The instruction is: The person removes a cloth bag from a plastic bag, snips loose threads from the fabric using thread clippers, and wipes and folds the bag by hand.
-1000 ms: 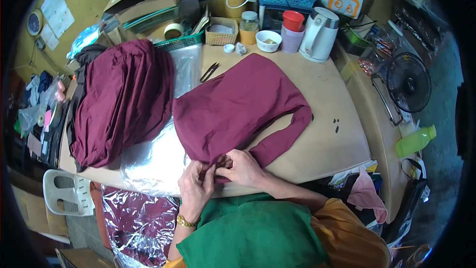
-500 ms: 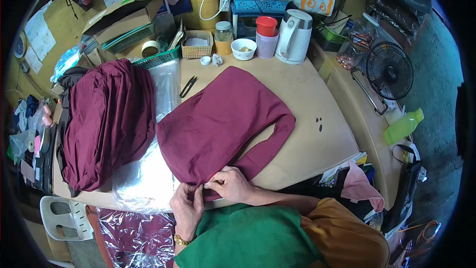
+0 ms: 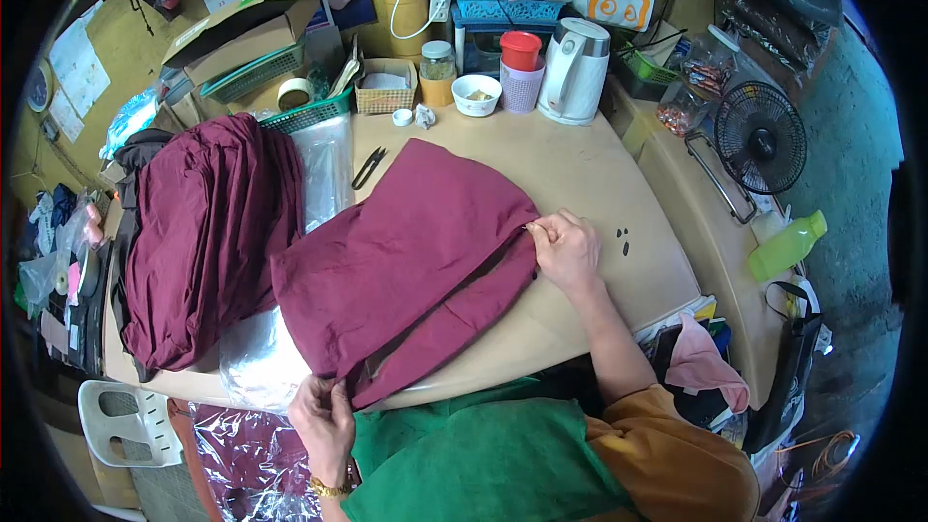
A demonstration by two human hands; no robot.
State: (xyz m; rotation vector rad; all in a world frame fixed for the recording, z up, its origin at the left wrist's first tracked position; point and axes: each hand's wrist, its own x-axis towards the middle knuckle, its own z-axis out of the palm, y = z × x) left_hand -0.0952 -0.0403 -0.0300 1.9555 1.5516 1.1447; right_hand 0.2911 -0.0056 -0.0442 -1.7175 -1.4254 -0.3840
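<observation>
A maroon fabric piece (image 3: 406, 251), perhaps part of a garment, lies on the tan table (image 3: 619, 184) with a long opening along its near right side. My left hand (image 3: 324, 416) pinches its lower left corner at the table's front edge. At the opening's far right end, my right hand (image 3: 565, 246) grips the fabric edge between thumb and fingers. The cloth is stretched fairly straight between both hands. Black thread snips (image 3: 368, 168) lie just beyond the fabric. To the left, a large pile of maroon cloth (image 3: 213, 242) rests beside clear plastic sheets (image 3: 324, 169).
Along the back stand a white kettle (image 3: 572, 72), a lilac cup with a red container (image 3: 520, 52), a white bowl (image 3: 476, 95) and a jar (image 3: 437, 63). A black fan (image 3: 760, 137) and a green bottle (image 3: 788, 246) are at right. A white chair (image 3: 130, 425) stands lower left.
My hands were close together at the fabric's near edge. My right hand has moved up and right along the opening, my left slightly down and left, and the opening is now pulled straight.
</observation>
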